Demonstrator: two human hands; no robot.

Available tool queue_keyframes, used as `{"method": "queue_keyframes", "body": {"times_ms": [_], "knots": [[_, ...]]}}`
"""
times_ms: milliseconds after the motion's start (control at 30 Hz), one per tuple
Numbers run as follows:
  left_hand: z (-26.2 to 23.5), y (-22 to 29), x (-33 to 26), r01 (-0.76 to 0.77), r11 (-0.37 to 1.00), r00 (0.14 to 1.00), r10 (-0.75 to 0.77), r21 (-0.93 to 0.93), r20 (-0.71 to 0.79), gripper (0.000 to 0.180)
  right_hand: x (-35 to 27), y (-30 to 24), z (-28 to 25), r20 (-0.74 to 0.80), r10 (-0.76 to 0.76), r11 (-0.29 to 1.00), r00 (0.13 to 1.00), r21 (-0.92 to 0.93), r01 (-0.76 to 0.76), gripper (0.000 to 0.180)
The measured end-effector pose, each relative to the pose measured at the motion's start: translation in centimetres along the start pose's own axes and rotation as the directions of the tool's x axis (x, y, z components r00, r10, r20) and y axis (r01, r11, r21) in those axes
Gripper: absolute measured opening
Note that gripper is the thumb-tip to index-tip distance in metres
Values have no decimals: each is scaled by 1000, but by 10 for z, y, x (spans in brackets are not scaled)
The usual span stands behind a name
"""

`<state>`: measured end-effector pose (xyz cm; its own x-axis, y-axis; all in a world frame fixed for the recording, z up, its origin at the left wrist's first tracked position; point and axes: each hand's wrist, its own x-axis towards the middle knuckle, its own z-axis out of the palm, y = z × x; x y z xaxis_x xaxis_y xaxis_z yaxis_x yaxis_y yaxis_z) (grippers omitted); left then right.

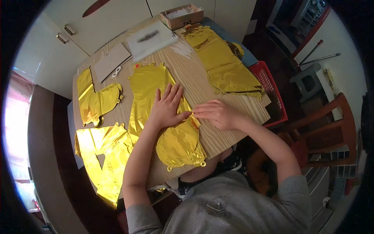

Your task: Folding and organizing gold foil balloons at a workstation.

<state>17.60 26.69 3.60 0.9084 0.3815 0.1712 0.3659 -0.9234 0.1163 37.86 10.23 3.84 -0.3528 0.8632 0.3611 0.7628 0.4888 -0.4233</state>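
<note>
A flat gold foil balloon (148, 82) lies in the middle of the wooden table, with small tabs along its edges. My left hand (167, 109) rests palm down on it, fingers stretched out and thumb reaching to its right edge. At that edge, the fingers of my right hand (218, 114) are pressed together in a pinch on the foil, touching the left thumb. What exactly sits between those fingertips is too small to make out. More flat gold foil balloons lie around: an L-like one (97, 99) at left, an A-like one (111, 144) at near left.
Another gold foil balloon (224, 62) lies at far right. Behind are a cardboard box (182, 17), a clear plastic bag (150, 41), brown card (113, 62), white ribbon rolls (116, 71) and white straws (182, 50). A red basket (270, 85) and wooden chair (335, 132) stand right.
</note>
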Motion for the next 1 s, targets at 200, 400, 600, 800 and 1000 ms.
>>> {"method": "queue_keyframes", "body": {"times_ms": [200, 400, 600, 800, 1000], "knots": [[1, -2, 0, -3, 1000, 1000, 3, -1, 0, 91, 7, 2, 7, 15, -13, 996, 1000, -93, 14, 35], [0, -1, -1, 5, 1000, 1000, -5, 0, -6, 91, 5, 2, 9, 3, -44, 994, 999, -97, 45, 34], [1, -1, 0, 0, 1000, 1000, 0, -5, -16, 91, 3, 2, 8, 2, -23, 995, 1000, -95, 23, 34], [-1, -1, -1, -4, 1000, 1000, 4, -21, -19, 90, 4, 3, 10, 9, -27, 994, 1000, -105, 27, 34], [1, -2, -1, -12, 1000, 1000, 11, -21, -17, 90, 4, 2, 9, 5, -36, 994, 999, -108, 36, 33]]}}
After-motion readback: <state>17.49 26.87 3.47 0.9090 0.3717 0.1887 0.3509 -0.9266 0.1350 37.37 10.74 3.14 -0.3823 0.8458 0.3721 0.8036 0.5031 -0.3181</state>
